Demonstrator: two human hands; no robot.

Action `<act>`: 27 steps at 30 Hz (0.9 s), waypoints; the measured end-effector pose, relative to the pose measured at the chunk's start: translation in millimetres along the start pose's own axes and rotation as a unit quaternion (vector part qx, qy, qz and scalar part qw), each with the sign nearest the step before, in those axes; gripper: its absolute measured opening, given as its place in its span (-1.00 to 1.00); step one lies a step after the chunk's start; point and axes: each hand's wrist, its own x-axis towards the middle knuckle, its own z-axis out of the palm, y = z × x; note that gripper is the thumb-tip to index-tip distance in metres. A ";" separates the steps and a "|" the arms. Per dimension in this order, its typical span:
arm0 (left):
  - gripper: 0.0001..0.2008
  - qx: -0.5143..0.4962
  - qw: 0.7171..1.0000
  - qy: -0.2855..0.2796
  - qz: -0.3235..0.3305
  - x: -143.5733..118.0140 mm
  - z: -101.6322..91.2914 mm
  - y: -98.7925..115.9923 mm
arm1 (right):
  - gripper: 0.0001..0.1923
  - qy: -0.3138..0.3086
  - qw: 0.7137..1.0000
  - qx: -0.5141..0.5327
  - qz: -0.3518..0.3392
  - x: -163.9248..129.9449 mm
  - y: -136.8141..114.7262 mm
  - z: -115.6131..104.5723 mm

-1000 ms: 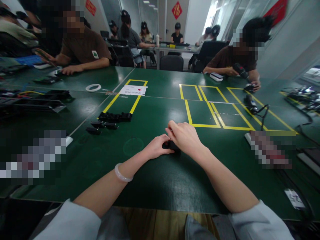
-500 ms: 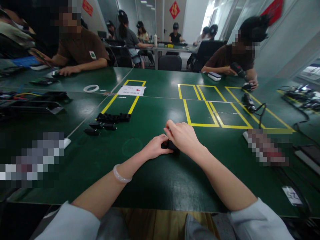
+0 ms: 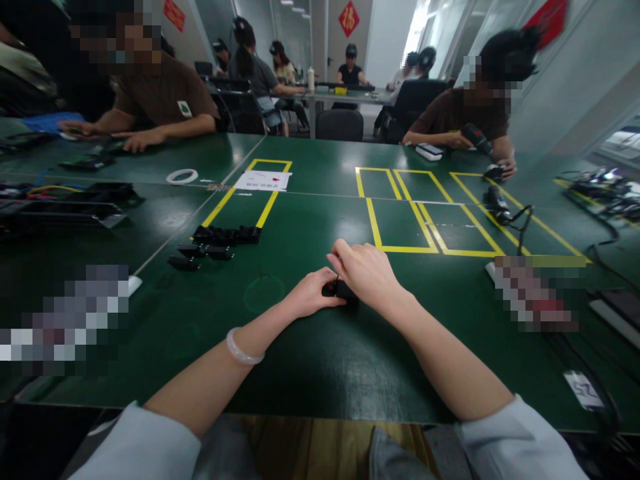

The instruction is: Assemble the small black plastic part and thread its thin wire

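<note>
A small black block-like part (image 3: 345, 291) rests on the green table (image 3: 310, 360) right in front of me. My left hand (image 3: 314, 293) grips it from the left, thumb low and fingers at its upper side. Over the part, my right hand (image 3: 369, 270) is closed in a pinch, and a short thin dark piece shows just under its fingertips. What that piece is, I cannot make out. My right hand covers the far side of the part. Several similar black parts (image 3: 227, 235) lie farther off to the left.
Yellow tape outlines (image 3: 407, 250) mark the table ahead. A white paper sheet (image 3: 263, 181) and a white ring (image 3: 182, 177) lie back left. At the right are a black power tool (image 3: 497, 203) and cables (image 3: 600, 193). Co-workers sit across at left and right.
My hands and the black part stay almost still. Across the table, the left co-worker's hands have shifted, and the flat object held up there is now lower.
</note>
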 end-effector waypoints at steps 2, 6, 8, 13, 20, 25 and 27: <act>-0.61 0.001 1.000 0.000 -0.003 0.1 -0.1 0.0 | -0.68 0.004 1.000 -0.008 0.003 0.2 0.6 1.5; -0.61 0.001 1.000 -0.002 -0.001 0.3 -0.3 -0.2 | -0.74 0.014 1.000 -0.003 0.008 0.2 0.5 2.9; -0.63 0.001 1.000 -0.001 0.001 0.6 -0.2 -0.4 | -0.74 0.012 1.000 0.004 0.010 -0.2 0.0 2.2; -0.62 -0.003 1.000 0.001 0.004 0.9 0.4 -0.2 | -0.71 0.004 1.000 -0.003 0.009 -0.4 0.5 2.0; -0.57 -0.007 1.000 0.003 0.002 0.6 -0.2 0.1 | -0.75 0.010 1.000 -0.010 0.011 1.1 1.2 5.4; -0.58 0.002 1.000 -0.001 0.007 0.3 -0.7 0.9 | -0.76 0.031 0.999 -0.016 -0.002 -0.1 1.5 5.2; -0.57 0.005 1.000 0.001 0.010 0.2 -0.5 0.8 | -0.74 0.035 0.999 -0.019 -0.009 -0.4 1.4 5.0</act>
